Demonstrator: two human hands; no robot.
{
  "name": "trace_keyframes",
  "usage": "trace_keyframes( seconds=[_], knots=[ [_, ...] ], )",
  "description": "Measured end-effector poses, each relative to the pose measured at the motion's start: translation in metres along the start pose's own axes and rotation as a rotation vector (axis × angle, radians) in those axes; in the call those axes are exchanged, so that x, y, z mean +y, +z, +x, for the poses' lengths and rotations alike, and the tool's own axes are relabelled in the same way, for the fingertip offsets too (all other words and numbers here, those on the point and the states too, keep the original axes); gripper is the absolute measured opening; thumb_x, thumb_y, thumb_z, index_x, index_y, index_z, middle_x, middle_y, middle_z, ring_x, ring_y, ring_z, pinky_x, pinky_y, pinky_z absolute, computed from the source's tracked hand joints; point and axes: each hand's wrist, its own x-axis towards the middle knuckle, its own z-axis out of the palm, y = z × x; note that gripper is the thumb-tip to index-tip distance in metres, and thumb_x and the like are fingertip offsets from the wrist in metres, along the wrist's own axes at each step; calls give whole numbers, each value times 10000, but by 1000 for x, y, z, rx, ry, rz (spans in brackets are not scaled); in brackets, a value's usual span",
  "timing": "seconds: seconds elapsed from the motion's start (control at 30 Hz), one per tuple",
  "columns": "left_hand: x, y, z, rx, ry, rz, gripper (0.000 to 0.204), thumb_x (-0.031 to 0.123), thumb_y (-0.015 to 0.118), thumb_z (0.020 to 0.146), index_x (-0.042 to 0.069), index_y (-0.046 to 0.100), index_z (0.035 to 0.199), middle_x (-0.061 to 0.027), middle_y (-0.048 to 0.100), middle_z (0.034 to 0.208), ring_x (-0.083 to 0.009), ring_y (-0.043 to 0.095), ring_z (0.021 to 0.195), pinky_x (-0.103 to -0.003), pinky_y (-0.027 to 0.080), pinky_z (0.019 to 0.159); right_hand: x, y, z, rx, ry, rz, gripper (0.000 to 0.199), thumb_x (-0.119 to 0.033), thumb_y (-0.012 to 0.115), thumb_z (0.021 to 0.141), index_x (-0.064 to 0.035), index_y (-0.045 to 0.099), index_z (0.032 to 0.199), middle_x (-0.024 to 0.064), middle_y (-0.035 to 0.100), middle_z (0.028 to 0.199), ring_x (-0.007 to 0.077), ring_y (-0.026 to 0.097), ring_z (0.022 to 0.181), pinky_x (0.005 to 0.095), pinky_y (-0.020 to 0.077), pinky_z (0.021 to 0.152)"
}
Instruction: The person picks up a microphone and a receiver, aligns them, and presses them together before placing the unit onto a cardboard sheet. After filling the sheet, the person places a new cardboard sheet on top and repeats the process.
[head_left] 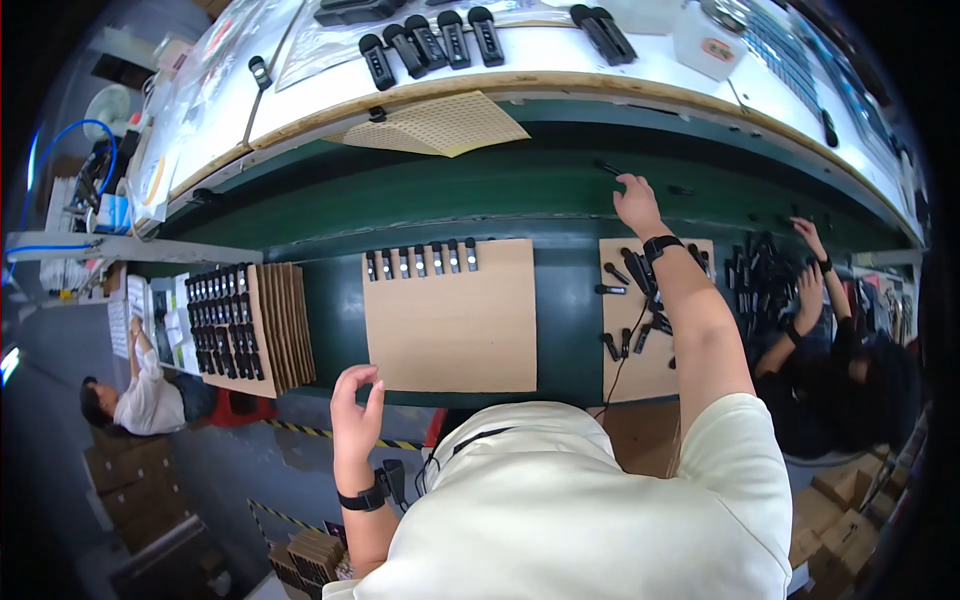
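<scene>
My right hand (637,203) reaches across the green work surface. Its fingers are closed at one end of a small black microphone (607,167). My left hand (355,405) hovers by the near left corner of a brown cardboard sheet (450,335), its thumb and fingers apart and nothing in them. Along the far edge of that sheet, several small black microphones (420,260) stand side by side in a row. Below my right forearm, a second cardboard sheet (625,385) carries loose microphones (640,270) lying at various angles; my arm hides part of it.
At the left, a stack of cardboard sheets (285,330) bears rows of microphones. A pile of them (765,280) lies at the right, near a co-worker's hands (810,290). A white shelf (330,85) with larger microphones overhangs the far side; a perforated yellow sheet (440,125) hangs there.
</scene>
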Motion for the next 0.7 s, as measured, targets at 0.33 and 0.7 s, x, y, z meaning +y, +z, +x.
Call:
trace_keyframes(
  seconds=[0.33, 0.7],
  knots=[
    [14, 7, -17, 23, -204, 71, 198, 10, 656, 852, -8, 614, 1045, -122, 635, 1040, -211, 638, 923, -308, 505, 835, 18, 66, 59, -171, 231, -140, 436, -216, 610, 830, -102, 591, 1250, 242, 583, 1198, 425, 540, 1141, 473, 441, 1000],
    [27, 24, 9, -50, -127, 100, 205, 33, 675, 834, -3, 620, 1027, -139, 650, 979, -268, 641, 920, -328, 505, 824, -23, 56, 26, -319, 86, 448, 273, -163, 661, 892, 0, 584, 1099, 130, 670, 953, 232, 641, 853, 315, 506, 773]
  ],
)
